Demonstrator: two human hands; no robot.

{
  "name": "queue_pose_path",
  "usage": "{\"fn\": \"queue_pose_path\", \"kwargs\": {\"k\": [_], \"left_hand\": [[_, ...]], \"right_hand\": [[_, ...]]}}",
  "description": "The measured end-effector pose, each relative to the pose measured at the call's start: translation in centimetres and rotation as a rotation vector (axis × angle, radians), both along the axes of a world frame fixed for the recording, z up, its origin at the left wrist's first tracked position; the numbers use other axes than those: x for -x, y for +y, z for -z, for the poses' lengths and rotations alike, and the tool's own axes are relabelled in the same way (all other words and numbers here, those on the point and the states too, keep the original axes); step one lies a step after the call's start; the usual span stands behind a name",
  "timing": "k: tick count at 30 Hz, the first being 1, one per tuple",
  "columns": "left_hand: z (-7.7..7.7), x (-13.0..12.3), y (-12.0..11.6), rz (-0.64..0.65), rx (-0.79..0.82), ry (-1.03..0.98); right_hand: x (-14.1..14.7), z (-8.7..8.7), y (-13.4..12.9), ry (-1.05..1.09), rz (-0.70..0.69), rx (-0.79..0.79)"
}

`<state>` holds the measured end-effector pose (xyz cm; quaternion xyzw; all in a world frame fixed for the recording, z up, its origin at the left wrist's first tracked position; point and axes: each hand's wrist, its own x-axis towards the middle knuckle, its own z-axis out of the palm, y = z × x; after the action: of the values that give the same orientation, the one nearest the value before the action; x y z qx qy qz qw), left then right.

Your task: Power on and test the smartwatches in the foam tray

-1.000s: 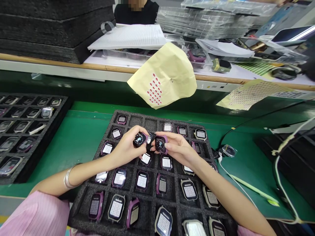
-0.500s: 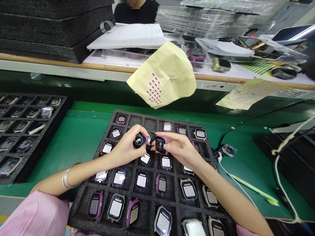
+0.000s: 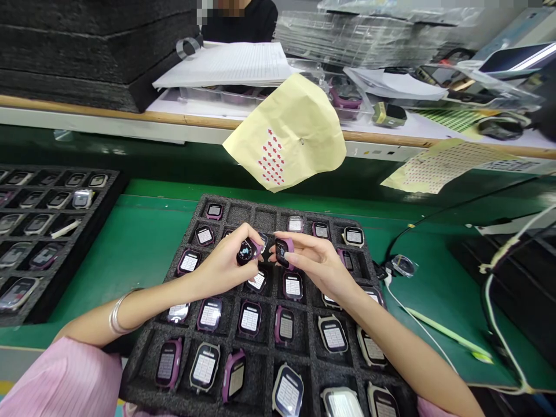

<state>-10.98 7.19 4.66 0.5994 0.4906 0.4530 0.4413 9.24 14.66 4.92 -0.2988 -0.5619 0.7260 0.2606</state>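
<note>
My left hand is closed around a purple smartwatch body, whose dark screen shows a round watch face. Close by on the right, my right hand pinches another purple smartwatch body, also with a lit dial on black. A small gap separates the two watches. Both are held above a black foam tray divided into square pockets. Many pockets hold strapless watches in purple or silver cases, most with white list screens, such as a purple watch and a silver watch.
A second foam tray of watches lies left on the green bench. Yellow sticker sheets hang from the shelf edge. Black foam blocks, papers and clear trays fill the shelf. Cables and a light-green stick lie right. A person sits beyond.
My hands have shifted only slightly, with both watches still held. The watch in my right hand is turned a little more away to the side.
</note>
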Motion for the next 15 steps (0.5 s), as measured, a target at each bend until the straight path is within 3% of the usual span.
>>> {"fn": "queue_pose_path", "kwargs": {"k": [15], "left_hand": [[-0.27, 0.14, 0.29, -0.026, 0.035, -0.101]], "right_hand": [[-0.21, -0.56, -0.36, 0.014, -0.047, -0.011]]}}
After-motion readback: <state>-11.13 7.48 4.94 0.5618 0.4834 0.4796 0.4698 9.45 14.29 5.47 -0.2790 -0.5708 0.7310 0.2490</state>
